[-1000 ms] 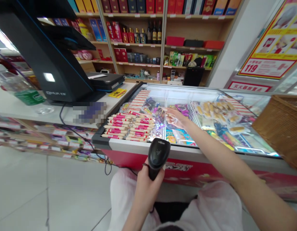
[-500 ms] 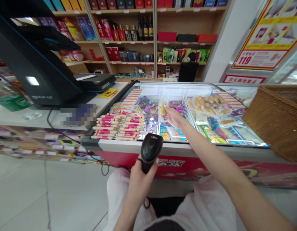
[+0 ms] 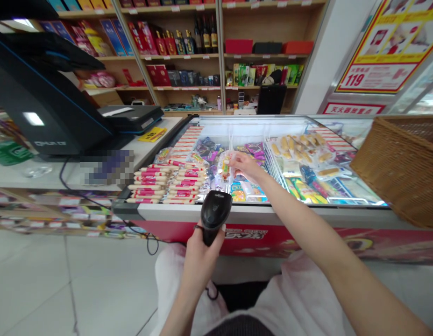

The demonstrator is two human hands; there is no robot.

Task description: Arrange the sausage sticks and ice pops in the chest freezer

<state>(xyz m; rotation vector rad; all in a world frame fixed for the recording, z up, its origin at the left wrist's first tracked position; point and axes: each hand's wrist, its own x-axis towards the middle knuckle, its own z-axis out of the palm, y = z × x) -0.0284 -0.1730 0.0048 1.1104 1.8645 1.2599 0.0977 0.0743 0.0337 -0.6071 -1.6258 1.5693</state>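
Note:
My left hand (image 3: 202, 247) is wrapped round the handle of a black barcode scanner (image 3: 216, 209), held upright in front of the chest freezer (image 3: 188, 212). Over the freezer, my right hand (image 3: 247, 167) pinches the edge of a clear plastic food package (image 3: 225, 167) with yellow, green and orange print. Its exact contents are too blurred to tell. Left of the package lie stacked rows of ice pops in red-and-cream wrappers (image 3: 188, 182). Under and behind it are purple and dark bagged packs (image 3: 256, 151), and blue-yellow packs (image 3: 239, 192) lie close to the freezer's front edge.
A dark checkout terminal (image 3: 44, 107) and a yellow price card (image 3: 152, 134) are on the counter at left. A brown wicker basket (image 3: 394, 172) stands on the freezer's right end. A white wire divider (image 3: 275, 161) separates packs of yellow frozen bars (image 3: 300, 147). A cable hangs beside the freezer.
My right hand has moved slightly left, bringing the clear package up and left, so more of it shows. The scanner stays in my left hand; the view has shifted a little.

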